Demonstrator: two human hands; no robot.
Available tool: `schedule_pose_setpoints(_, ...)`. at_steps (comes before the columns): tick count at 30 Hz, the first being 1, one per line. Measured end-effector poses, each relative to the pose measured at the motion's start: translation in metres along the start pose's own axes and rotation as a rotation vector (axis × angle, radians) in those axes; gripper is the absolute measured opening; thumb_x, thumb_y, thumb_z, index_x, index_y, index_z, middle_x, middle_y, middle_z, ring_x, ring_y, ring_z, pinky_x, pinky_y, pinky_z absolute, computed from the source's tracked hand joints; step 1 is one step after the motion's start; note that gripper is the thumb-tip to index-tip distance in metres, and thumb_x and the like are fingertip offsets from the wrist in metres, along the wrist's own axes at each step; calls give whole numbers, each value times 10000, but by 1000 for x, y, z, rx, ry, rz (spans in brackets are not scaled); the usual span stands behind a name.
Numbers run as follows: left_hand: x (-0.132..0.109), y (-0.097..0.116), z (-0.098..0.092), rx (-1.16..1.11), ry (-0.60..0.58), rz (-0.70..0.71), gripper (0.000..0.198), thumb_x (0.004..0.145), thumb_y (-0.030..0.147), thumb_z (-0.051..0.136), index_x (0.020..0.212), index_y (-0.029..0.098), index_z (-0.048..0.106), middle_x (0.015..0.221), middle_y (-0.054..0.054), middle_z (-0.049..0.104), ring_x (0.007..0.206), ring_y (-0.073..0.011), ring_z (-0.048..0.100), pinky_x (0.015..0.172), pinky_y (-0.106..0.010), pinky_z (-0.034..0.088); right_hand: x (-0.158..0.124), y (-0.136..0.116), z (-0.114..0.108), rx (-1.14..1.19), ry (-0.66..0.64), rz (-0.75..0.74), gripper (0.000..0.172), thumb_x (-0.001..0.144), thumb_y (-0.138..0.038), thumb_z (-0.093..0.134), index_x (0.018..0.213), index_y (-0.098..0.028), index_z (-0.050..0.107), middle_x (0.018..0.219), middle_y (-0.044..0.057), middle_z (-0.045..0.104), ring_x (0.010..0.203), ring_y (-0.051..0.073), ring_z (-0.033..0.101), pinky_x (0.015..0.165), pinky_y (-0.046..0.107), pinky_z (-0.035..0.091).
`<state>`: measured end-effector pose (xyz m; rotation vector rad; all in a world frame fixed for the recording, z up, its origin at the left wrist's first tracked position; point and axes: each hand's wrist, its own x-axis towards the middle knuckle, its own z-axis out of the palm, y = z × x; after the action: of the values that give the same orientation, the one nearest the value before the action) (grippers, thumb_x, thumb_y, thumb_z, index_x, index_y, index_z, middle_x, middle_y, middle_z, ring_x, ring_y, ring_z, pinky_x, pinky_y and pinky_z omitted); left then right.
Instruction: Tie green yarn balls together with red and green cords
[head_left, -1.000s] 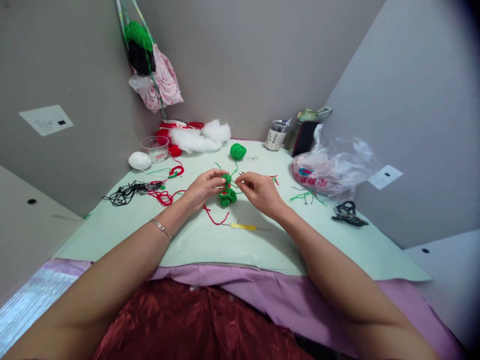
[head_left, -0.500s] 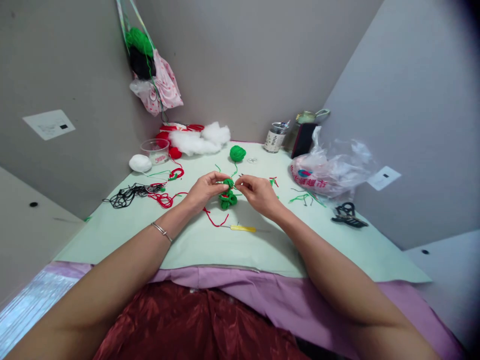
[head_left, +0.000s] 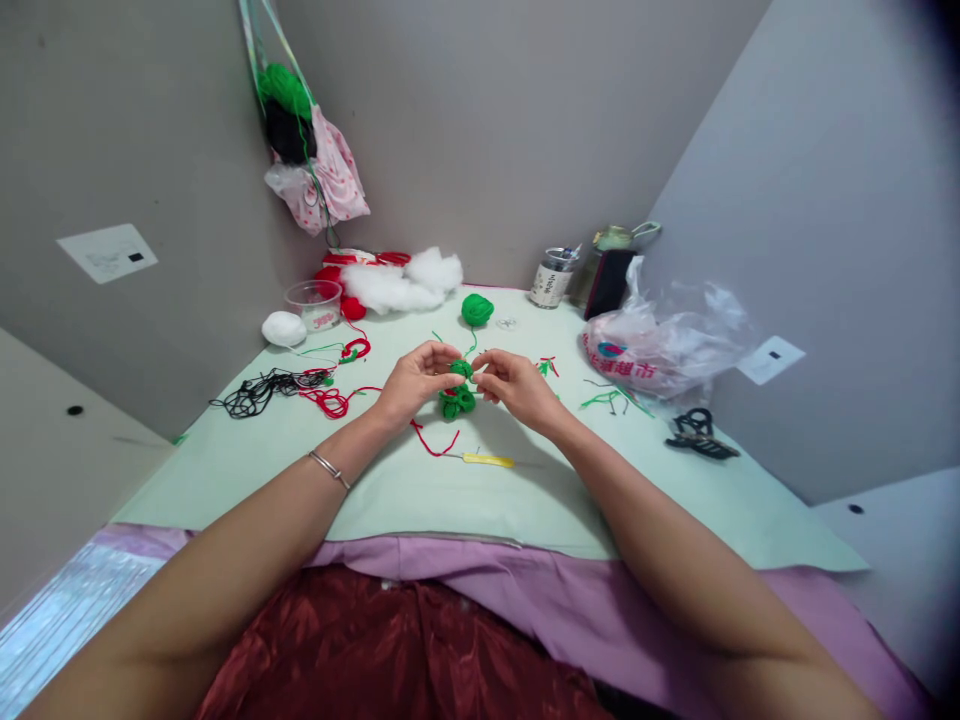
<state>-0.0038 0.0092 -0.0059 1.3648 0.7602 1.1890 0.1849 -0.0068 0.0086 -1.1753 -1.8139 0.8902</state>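
My left hand (head_left: 422,378) is closed on a small green crocheted piece (head_left: 456,402) with a bit of red in it, thumb and fingers pinching its upper part. At the piece's right side is my right hand (head_left: 512,382), its thumb and fingertips pinched together; what lies between them is too small to make out. A green yarn ball (head_left: 477,310) sits behind, its strand running down to the piece. On the table before my hands lies a yellow-handled crochet hook (head_left: 487,460), beside a short red yarn piece (head_left: 435,441).
Black yarn (head_left: 262,392) and red yarn (head_left: 326,400) lie tangled at left, near a clear tub (head_left: 315,305) and white stuffing (head_left: 397,285). At right are yarn scraps (head_left: 609,400), a plastic bag (head_left: 645,345), a black hair claw (head_left: 701,435) and a pen cup (head_left: 551,278).
My right hand has shifted slightly, its fingertips now close against the upper part of the green piece. The whole view has moved a little; the left hand keeps its pinch.
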Motion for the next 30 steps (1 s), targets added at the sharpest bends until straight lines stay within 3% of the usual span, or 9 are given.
schedule_pose_setpoints(5, 1, -1, 0, 38, -23, -30, 462, 635, 235, 805, 1037, 158, 591, 1010, -67, 673, 949, -188, 617, 861, -346, 466, -5, -10, 6, 151, -97, 88, 318, 758, -125, 524, 1069, -189, 538, 726, -17, 635, 671, 147, 660, 679, 296, 542)
schedule_pose_setpoints(8, 2, -1, -2, 44, -55, -24, 443, 636, 254, 807, 1015, 155, 599, 997, -66, 679, 970, -198, 615, 872, -351, 455, -7, -16, 7, 334, -76, 114, 373, 745, -130, 532, 1111, -194, 512, 754, -18, 638, 706, 156, 680, 726, 326, 567)
schedule_pose_setpoints(10, 2, 0, -2, 31, -51, -33, 439, 630, 261, 811, 1001, 158, 600, 983, -63, 681, 967, -200, 619, 863, -349, 454, -6, -15, 5, 337, -42, 98, 351, 772, -177, 548, 1122, -199, 530, 770, -11, 645, 699, 156, 678, 708, 323, 568)
schedule_pose_setpoints(16, -2, 0, 3, 18, -115, -191, 487, 630, 289, 823, 1029, 165, 572, 1011, -82, 697, 858, -185, 645, 777, -334, 455, 0, -7, -1, 42, 72, -21, 186, 788, -341, 649, 840, -164, 680, 717, 11, 648, 603, 115, 574, 557, 240, 465)
schedule_pose_setpoints(20, -3, -1, 7, 45, -164, -138, 391, 691, 333, 793, 984, 185, 580, 919, -42, 684, 807, -152, 626, 732, -289, 438, 6, -3, -5, 203, 155, 39, 189, 728, -341, 705, 739, -158, 659, 580, -19, 577, 539, 96, 498, 513, 224, 401)
schedule_pose_setpoints(23, -4, -1, 9, 54, -202, -124, 331, 733, 370, 764, 951, 205, 578, 786, 5, 624, 696, -121, 580, 643, -255, 406, 9, 0, -9, 389, 265, 139, 240, 696, -370, 733, 714, -161, 616, 630, -3, 604, 555, 90, 516, 473, 198, 363)
schedule_pose_setpoints(26, -6, 1, 9, -2, -242, -181, 328, 765, 405, 735, 987, 218, 584, 789, 7, 608, 705, -123, 584, 653, -253, 414, 8, -1, -10, 558, 165, 212, 329, 701, -443, 745, 751, -177, 559, 757, 15, 657, 519, 70, 503, 437, 190, 336)
schedule_pose_setpoints(30, -10, 7, 10, -57, -339, -234, 306, 757, 363, 744, 976, 212, 592, 847, -11, 631, 766, -131, 599, 696, -251, 438, 5, -6, -7, 670, -73, 274, 360, 745, -454, 730, 705, -188, 491, 560, -58, 507, 408, 47, 363, 408, 197, 286)
